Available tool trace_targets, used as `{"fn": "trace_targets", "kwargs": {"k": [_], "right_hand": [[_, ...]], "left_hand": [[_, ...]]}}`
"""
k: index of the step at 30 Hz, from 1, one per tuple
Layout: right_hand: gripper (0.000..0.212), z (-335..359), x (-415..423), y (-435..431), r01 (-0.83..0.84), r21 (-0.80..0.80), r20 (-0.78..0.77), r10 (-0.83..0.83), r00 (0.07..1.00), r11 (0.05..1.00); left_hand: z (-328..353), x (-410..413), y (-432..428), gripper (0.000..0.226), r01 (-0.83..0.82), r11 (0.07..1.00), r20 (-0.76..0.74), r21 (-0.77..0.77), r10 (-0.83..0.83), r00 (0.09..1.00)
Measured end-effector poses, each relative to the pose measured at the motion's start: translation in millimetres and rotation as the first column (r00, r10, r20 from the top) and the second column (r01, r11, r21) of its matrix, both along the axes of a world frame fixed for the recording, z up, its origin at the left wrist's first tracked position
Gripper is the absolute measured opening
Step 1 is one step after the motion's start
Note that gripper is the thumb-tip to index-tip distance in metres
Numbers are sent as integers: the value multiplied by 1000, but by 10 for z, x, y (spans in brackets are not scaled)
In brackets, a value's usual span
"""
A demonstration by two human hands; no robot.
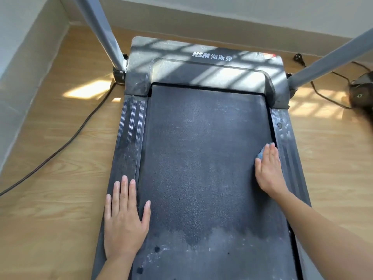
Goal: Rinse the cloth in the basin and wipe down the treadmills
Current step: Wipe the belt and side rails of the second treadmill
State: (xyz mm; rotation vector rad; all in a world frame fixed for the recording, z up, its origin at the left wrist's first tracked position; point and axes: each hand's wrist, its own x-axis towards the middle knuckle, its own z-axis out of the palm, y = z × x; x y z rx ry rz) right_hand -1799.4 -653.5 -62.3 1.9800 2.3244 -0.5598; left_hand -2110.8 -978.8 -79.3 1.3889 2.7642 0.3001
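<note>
- Pressing a blue cloth [260, 154] flat, the right hand [268, 170] lies with its fingers straight and together at the right edge of the treadmill belt [201, 158].
- Left hand [126, 219] rests flat, fingers slightly spread, on the side rail [129, 138] left of the belt, its thumb on the belt.
- Power cable [66, 142] lies further left.

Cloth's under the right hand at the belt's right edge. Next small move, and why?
Probably slide the right hand and the blue cloth leftward across the belt: its middle looks pale with dust, and the cloth sits at the right edge. The left hand lies flat on the left side rail.
</note>
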Motion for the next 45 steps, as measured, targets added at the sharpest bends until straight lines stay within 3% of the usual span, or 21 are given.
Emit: {"fn": "trace_targets", "kwargs": {"k": [4,7,12,15,18,21,24,30,35,40,45], "right_hand": [[83,123,-485,-172,71,-28,11,-71,997,997],[78,81,-1295,-472,-189,13,-20,190,982,982],[71,121,-2561,-948,-405,5,-213,397,893,914],[67,111,-2897,-1307,-618,26,-250,604,757,786],[73,57,-2813,-1390,-657,79,-173,659,732,750],[77,24,-2326,-1152,-654,107,-151,663,734,749],[71,-4,-1572,-897,-551,134,-134,566,814,824],[65,70,113,-472,-175,64,-25,177,984,982],[65,116,-144,-484,17,-43,-110,-22,994,999],[72,37,-1293,-865,-193,25,-144,194,970,981],[67,78,-2678,-1581,-523,24,-299,505,810,852]], "left_hand": [[31,20,-2,77,-8,1000,12,-7,8,1000],[61,-1,37,76,-2,1000,21,-14,2,1000],[60,-16,-24,76,-7,999,3,-38,7,1000],[46,-33,-30,77,-7,999,-13,-36,6,1000],[38,-35,-52,77,-7,1000,-22,-27,7,1000],[33,-35,-49,77,-17,1000,-25,-17,16,1000],[17,-30,-37,77,-16,1000,-25,-20,16,1000],[6,-10,-25,78,-8,1000,-37,-27,7,999],[15,23,15,77,-14,1000,-44,-22,14,999],[21,5,20,75,-18,1000,-59,-20,17,998],[-4,-23,-22,77,-25,999,-61,-20,23,998]]}}
